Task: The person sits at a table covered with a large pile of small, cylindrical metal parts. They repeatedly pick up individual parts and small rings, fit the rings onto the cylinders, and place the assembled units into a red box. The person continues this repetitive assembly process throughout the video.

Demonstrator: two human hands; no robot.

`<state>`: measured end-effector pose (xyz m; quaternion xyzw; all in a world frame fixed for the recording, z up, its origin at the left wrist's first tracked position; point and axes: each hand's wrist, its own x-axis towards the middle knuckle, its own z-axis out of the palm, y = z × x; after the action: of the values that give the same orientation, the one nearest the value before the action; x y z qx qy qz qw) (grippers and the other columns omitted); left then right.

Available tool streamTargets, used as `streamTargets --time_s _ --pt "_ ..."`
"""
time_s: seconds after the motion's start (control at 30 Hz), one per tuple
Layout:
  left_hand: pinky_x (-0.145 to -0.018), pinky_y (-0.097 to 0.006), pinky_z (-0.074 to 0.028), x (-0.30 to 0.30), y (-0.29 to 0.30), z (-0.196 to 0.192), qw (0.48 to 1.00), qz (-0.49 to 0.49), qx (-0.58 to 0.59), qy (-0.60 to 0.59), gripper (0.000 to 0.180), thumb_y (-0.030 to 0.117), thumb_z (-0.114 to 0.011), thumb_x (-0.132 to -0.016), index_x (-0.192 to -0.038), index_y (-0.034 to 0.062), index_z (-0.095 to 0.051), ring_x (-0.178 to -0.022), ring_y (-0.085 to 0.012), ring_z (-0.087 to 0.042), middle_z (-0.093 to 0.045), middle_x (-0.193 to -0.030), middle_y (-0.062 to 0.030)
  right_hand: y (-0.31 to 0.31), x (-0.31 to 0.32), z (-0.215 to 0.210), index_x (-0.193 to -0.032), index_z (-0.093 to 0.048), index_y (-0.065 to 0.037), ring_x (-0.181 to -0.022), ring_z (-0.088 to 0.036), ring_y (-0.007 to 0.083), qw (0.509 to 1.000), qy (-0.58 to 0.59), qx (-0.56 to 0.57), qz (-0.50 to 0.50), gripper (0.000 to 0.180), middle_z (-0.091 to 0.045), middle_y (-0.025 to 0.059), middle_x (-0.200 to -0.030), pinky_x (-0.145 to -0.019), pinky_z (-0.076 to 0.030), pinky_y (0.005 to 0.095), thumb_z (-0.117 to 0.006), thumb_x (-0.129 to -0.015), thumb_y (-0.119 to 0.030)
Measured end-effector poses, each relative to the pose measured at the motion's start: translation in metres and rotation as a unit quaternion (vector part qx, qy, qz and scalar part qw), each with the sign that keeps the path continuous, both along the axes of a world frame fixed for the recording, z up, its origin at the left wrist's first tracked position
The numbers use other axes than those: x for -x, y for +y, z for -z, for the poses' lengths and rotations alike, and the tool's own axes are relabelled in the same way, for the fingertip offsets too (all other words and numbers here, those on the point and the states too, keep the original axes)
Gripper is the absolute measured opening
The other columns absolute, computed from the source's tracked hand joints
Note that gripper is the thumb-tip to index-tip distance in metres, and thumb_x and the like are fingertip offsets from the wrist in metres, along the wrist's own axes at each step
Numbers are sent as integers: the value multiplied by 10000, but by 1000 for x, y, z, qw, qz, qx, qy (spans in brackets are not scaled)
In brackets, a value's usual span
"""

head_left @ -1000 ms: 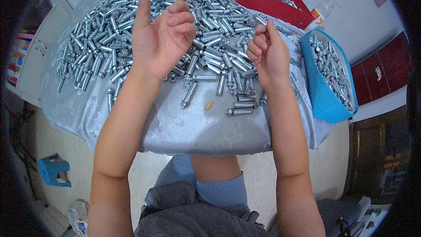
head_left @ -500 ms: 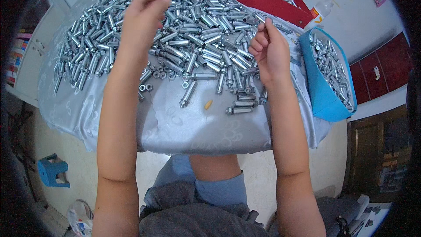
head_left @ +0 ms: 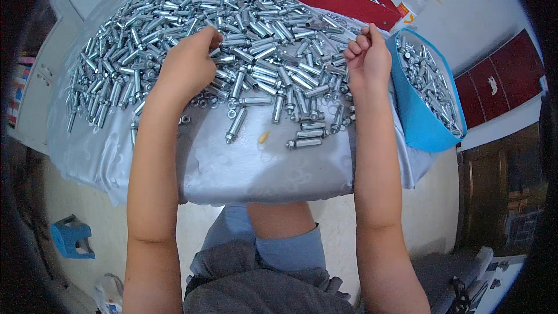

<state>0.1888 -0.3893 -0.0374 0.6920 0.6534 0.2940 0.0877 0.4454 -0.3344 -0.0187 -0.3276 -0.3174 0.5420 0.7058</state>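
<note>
Bolts (head_left: 247,28), silvery, lie heaped across the pale cloth (head_left: 224,168) from nine o'clock round to one, with more metal pieces (head_left: 427,81) in a red box (head_left: 349,6) at one o'clock and a blue bin (head_left: 417,119) at two. The left hand (head_left: 189,65), at half past ten, has its fingers bent down over the heap, tips partly hidden, so I cannot tell whether they pinch a bolt. The right hand (head_left: 369,58), at half past one, has its fingers curled toward the palm; whether they grip anything cannot be told.
</note>
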Motion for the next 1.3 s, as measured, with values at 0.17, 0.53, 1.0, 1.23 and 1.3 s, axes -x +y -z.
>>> streamTargets --time_s 0.17,0.53,1.0,1.23,1.3 --pt "-780 -367 -430 -5 -4 -4 1000 -12 15 23 279 -50 -377 -771 -1013 27 -491 -921 -317 -559 -582 -950 -183 8 -11 2 -734 -440 -51 -470 -289 84 997 12 -25 66 199 -298 -32 -524 -435 -251 244 -460 -852 -210" --pt "-799 -427 -356 -9 -7 0 984 30 -14 173 194 7 -388 -758 -910 38 -504 -894 -342 -489 -531 -915 -180 11 -32 -6 -704 -455 -35 -418 -282 72 963 28 -66 260 168 -310 -27 -497 -381 -241 228 -438 -816 -158" --pt "-535 -313 -338 -28 -6 -13 991 28 -73 -108 106 33 -376 -722 -706 6 -478 -552 -208 -434 -453 -577 -113 19 -20 8 -837 -594 15 -580 -454 88 969 -156 9 191 207 -510 18 -676 -516 -379 223 -513 -799 -172" --pt "-503 -263 -298 -32 -8 -12 983 59 -57 -164 115 42 -346 -701 -647 -2 -438 -535 -116 -380 -400 -544 -45 23 -15 15 -876 -578 25 -747 -525 143 940 -267 -15 210 196 -581 77 -818 -685 -422 264 -583 -759 -132" --pt "-504 -266 -301 -34 -9 -11 979 69 -91 -167 114 42 -348 -700 -646 -2 -438 -530 -116 -377 -399 -541 -46 26 -15 22 -871 -577 25 -747 -525 145 927 -306 -35 216 202 -585 87 -829 -683 -422 268 -592 -751 -136"
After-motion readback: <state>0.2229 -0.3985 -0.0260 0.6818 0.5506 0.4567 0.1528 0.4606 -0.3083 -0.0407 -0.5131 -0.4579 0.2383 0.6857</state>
